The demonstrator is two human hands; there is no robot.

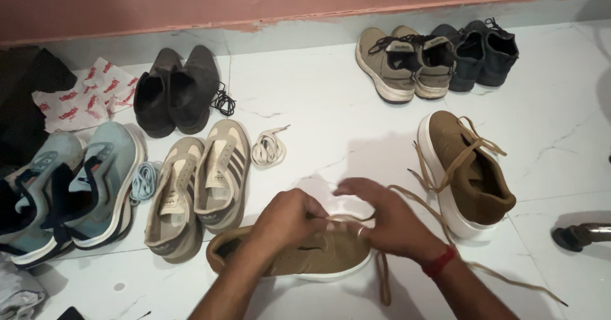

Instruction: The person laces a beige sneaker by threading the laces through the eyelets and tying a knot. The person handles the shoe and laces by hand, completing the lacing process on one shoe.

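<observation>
A tan-brown sneaker (pixel 318 256) with a white sole lies on its side on the white floor in front of me. My left hand (pixel 286 218) pinches its tan lace (pixel 414 205) at the shoe's upper edge. My right hand (pixel 388 221), with a red band at the wrist, grips the same lace just beside it; loose lace ends trail toward me and to the right. The matching brown sneaker (pixel 468 173) stands to the right, its lace partly threaded and loose.
A beige striped pair (pixel 200 186) with a coiled cream lace (pixel 268 148) sits left. A light-blue pair (pixel 70 186), a dark pair (pixel 172 91), a grey-beige pair (pixel 407 62) and a dark grey pair (pixel 480 49) surround them. A metal leg (pixel 582 234) is at right.
</observation>
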